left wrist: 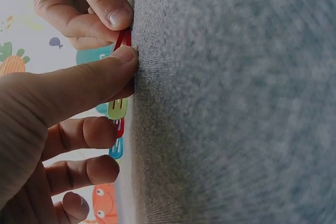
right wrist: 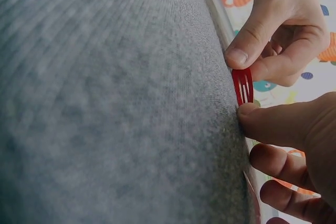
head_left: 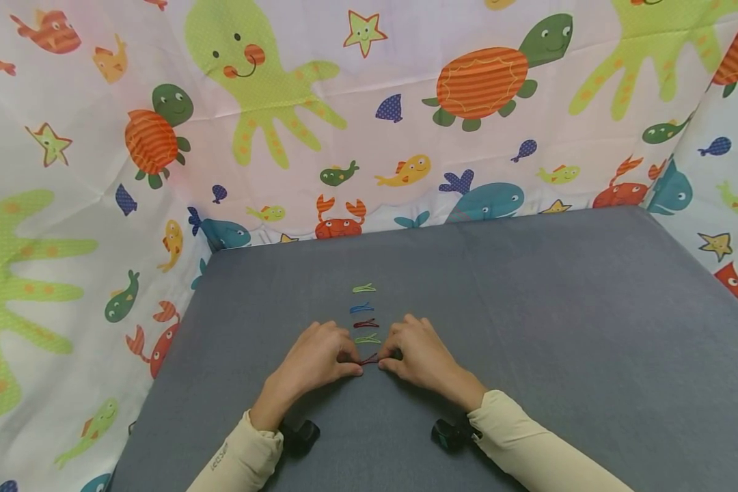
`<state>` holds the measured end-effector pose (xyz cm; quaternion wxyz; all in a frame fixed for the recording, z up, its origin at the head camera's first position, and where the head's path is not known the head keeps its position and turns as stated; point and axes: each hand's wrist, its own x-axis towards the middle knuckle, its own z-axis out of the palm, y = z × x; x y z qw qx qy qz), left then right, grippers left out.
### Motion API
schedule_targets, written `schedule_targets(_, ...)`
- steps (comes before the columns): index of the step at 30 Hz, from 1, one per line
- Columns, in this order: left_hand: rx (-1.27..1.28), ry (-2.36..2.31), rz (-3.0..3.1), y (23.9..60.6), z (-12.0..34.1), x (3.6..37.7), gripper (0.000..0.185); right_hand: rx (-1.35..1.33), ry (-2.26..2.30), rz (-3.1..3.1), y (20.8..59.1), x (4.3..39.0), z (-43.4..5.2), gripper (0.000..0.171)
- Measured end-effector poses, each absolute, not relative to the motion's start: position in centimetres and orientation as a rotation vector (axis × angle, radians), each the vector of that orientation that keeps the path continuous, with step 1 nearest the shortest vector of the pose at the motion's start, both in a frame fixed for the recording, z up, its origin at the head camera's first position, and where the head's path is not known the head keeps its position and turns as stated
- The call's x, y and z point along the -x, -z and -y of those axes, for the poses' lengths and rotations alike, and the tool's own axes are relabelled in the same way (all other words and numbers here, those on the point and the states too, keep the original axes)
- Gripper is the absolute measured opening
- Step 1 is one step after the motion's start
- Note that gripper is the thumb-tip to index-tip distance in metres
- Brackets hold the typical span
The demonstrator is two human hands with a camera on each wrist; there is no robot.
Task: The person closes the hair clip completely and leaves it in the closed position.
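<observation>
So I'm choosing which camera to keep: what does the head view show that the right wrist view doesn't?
Only the head view shows the row of small snap hair clips beyond the hands: green, blue, dark red, green. Only the right wrist view shows the slotted face of the red metal snap hair clip. Both show the left hand and right hand pinching it on the grey fabric table.

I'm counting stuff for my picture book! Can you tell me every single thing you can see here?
Red hair clip: one, red, on the cloth nearest the person, pinched at each end by the hands.
Other hair clips: four in a row beyond it; light green, dark red, blue, light green farthest.
Table cloth: one, grey, under everything.
Curtain: white with sea animals, behind and at both sides.
Wrist cameras: two, black, one at each wrist.
Sleeves: two, cream.
Left hand: holds the red clip's left end.
Right hand: holds its right end.
</observation>
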<state>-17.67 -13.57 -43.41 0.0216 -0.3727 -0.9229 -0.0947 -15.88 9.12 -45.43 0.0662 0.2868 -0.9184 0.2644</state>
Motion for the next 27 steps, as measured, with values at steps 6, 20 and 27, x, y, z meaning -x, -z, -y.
schedule_targets(6,1.155,0.307,2.853,43.48,13.6,17.65,0.01,-0.869,-0.801,2.767,45.47,15.86,-9.12,0.006)
schedule_targets(20,1.163,0.277,2.803,43.4,13.1,17.69,0.008,-0.852,-0.797,2.764,45.38,15.81,-9.3,0.006)
schedule_targets(27,1.141,0.296,2.779,43.11,12.76,17.66,0.006,-0.841,-0.796,2.762,45.39,15.78,-9.52,0.007)
